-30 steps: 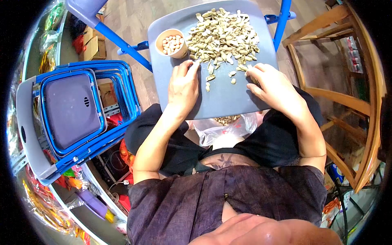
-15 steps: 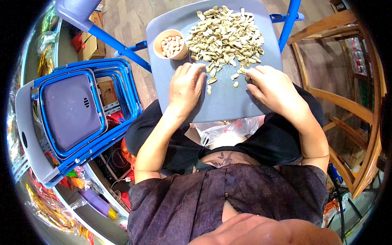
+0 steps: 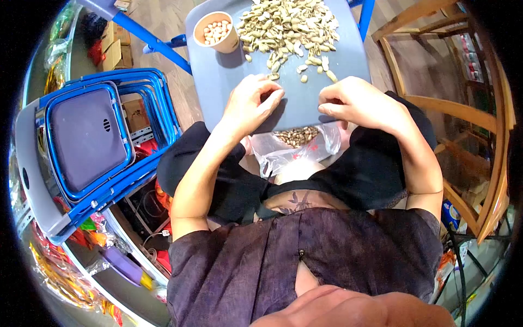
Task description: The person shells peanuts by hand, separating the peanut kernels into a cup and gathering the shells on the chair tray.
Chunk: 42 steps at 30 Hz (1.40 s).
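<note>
A large pile of peanut shells lies on a grey seat top. A paper cup holding shelled peanuts stands left of the pile. My left hand is over the near left part of the seat, its thumb and fingers curled together. My right hand hovers by the near right edge, fingers also bent in towards the thumb. What either hand holds, if anything, is hidden. A few loose shells lie between the hands and the pile. Below the edge, a clear plastic bag contains unshelled peanuts.
Folded blue-framed chairs lean at the left, beside shelves with packaged goods. A wooden chair frame stands to the right. Blue metal legs flank the seat. A cardboard box sits at the back left.
Both hands have drawn back towards my body, away from the shells. The view has tilted down, so the bag's peanuts now show. A shell lies just beyond my right hand.
</note>
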Each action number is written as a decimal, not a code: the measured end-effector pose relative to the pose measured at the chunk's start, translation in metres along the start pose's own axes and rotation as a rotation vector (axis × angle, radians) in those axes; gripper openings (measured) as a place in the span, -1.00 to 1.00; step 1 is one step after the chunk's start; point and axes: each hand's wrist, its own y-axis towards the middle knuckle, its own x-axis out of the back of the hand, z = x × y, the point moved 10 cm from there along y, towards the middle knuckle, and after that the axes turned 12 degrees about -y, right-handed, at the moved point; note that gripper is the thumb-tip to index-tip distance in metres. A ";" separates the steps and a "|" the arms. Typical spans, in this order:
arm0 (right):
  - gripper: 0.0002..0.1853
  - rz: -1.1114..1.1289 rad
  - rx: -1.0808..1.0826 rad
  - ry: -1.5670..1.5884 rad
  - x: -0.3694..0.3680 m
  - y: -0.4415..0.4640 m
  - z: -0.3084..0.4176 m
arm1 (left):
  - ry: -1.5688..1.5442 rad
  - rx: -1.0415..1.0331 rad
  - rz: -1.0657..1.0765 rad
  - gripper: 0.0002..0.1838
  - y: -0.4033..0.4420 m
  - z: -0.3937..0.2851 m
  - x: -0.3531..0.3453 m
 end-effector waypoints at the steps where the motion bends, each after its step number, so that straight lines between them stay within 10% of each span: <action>1: -0.72 0.047 -0.039 0.031 -0.010 0.001 -0.005 | 0.015 -0.073 -0.045 -0.83 -0.001 -0.007 0.000; 8: -0.68 -0.623 0.145 0.069 0.012 0.008 -0.011 | -0.191 -0.397 -0.273 -0.76 0.006 -0.028 0.012; 13: -0.77 -0.078 0.109 0.554 -0.059 0.002 0.020 | -0.544 -0.268 -0.274 -0.77 -0.020 -0.044 0.018; 20: -0.79 0.462 -0.031 0.285 -0.199 0.003 -0.004 | -0.353 -0.437 -0.347 -0.82 -0.055 -0.056 0.028; 22: -0.80 0.524 -0.120 0.269 -0.232 0.002 -0.017 | -0.472 -0.236 -0.054 -0.80 -0.052 -0.024 -0.008; 26: -0.77 0.431 -0.033 -0.120 -0.247 0.006 -0.020 | 0.059 -0.393 0.162 -0.79 -0.105 -0.017 -0.074; 29: -0.70 0.404 -0.130 -0.319 -0.241 0.004 -0.030 | -0.163 -0.078 0.389 -0.71 -0.147 0.033 -0.120; 40: -0.65 0.323 -0.096 -0.473 -0.234 0.029 -0.055 | 0.678 0.091 0.750 -0.86 -0.209 0.147 -0.163; 42: -0.56 0.279 -0.148 -0.451 -0.212 0.014 -0.051 | 0.522 -0.117 0.318 -0.90 -0.166 0.084 -0.132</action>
